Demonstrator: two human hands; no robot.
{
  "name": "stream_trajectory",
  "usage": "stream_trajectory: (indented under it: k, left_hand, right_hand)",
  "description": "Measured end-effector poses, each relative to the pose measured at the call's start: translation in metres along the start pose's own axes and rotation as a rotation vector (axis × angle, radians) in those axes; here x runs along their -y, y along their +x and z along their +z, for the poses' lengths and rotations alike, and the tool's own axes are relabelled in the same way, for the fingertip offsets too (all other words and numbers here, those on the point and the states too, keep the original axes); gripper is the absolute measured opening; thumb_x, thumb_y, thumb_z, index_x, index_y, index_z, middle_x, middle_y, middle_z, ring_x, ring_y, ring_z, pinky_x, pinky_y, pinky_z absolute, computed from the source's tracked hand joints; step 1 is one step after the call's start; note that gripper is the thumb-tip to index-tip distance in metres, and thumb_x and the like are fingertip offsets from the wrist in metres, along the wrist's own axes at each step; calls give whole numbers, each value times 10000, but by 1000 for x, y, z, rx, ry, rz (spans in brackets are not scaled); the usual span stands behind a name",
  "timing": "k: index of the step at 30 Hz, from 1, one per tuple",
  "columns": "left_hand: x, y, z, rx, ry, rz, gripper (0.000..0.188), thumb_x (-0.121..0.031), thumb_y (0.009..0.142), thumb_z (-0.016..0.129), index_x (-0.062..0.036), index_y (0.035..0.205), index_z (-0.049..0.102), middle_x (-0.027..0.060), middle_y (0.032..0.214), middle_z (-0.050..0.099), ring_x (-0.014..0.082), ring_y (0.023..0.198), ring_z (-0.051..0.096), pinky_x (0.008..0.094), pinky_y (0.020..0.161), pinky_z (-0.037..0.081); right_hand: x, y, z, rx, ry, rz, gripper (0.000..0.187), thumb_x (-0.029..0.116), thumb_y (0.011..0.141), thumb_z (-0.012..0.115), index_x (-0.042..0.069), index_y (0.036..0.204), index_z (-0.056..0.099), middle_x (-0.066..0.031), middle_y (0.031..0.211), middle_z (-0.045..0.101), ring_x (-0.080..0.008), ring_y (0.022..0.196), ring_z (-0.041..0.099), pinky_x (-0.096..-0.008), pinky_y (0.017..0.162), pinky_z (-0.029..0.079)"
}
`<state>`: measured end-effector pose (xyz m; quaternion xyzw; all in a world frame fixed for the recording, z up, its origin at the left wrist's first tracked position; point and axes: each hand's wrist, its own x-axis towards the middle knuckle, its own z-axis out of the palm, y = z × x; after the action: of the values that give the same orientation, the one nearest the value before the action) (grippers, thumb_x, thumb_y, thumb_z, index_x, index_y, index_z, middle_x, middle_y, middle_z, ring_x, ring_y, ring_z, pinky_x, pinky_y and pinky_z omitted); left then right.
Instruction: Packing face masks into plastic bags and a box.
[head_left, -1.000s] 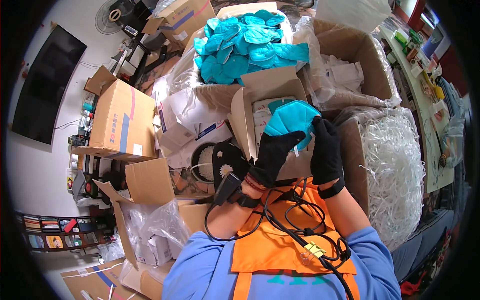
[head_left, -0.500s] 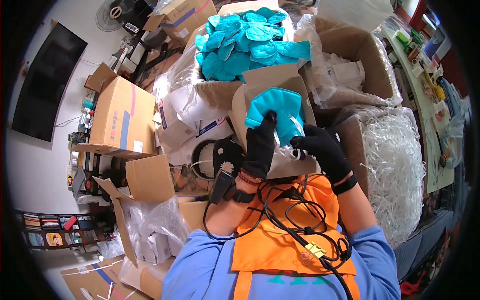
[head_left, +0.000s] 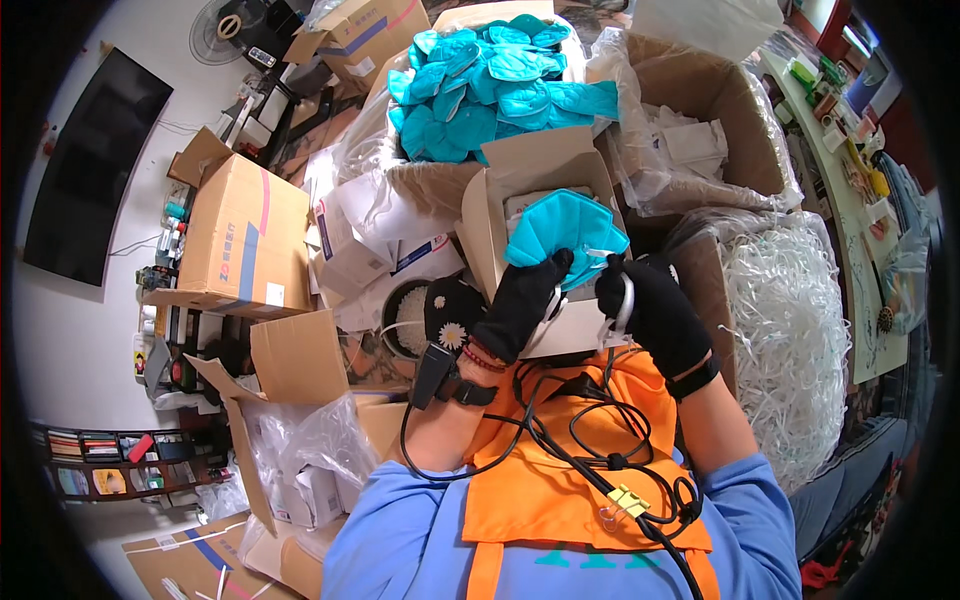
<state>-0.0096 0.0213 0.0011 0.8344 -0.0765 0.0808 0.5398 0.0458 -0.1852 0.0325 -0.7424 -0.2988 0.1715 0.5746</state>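
Left hand (head_left: 520, 310) clamped on teal mask (head_left: 560, 228); right hand (head_left: 658, 312) closed round white strap (head_left: 628, 308); open carton (head_left: 545, 155) beyond both.

Before you is an open carton (head_left: 578, 333), the mask (head_left: 560, 230) above it, your left grip (head_left: 522, 305) at the mask's near edge and your right grip (head_left: 655, 315) beside it. Behind the carton stands a box (head_left: 432, 190) with masks (head_left: 490, 95) piled in it; right of that, a lined bin (head_left: 745, 130). Strips (head_left: 790, 350) lie at your right. Leftward come a bowl (head_left: 390, 322), a larger carton (head_left: 245, 245) and the wall screen (head_left: 100, 165).
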Motion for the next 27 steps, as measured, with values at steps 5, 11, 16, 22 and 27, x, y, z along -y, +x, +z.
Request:
stream_trajectory:
  k: [5,11,16,22,27]
  left_hand:
    - [-23,-4,36,-279,-218,160,226,-115,952,543,-17,1153,575,121,1043,631,202,945,605,341,842,476]
    - [-22,-32,49,-146,-308,-145,183,-169,958,559,-26,1058,616,37,813,593,142,732,547,320,672,476]
    - [-14,-14,5,-185,239,162,186,-110,948,551,-22,1094,626,72,859,614,150,780,576,309,690,476]
    - [-40,2,-32,-202,138,58,175,-158,932,588,-60,1067,641,30,761,588,128,633,532,295,560,420]
    - [-29,21,-31,-208,-158,-32,177,-180,962,552,-32,999,642,132,764,639,257,709,641,344,604,478]
  right_hand:
    - [20,4,-6,-235,-240,-137,91,66,845,589,42,932,604,-63,796,629,-175,750,626,-302,620,483]
    - [-40,21,-70,-469,184,-149,131,48,903,551,53,1028,591,-41,929,641,-126,739,608,-243,643,498]
    - [5,30,-50,-19,539,260,294,273,982,490,101,746,529,44,628,484,-57,525,430,-216,492,337]
    - [1,26,-35,-53,208,161,246,252,961,529,64,852,644,45,673,530,-34,565,397,-201,495,291]
    - [29,38,-7,-169,420,186,354,208,888,635,72,1208,575,-6,956,641,-62,763,540,-208,654,426]
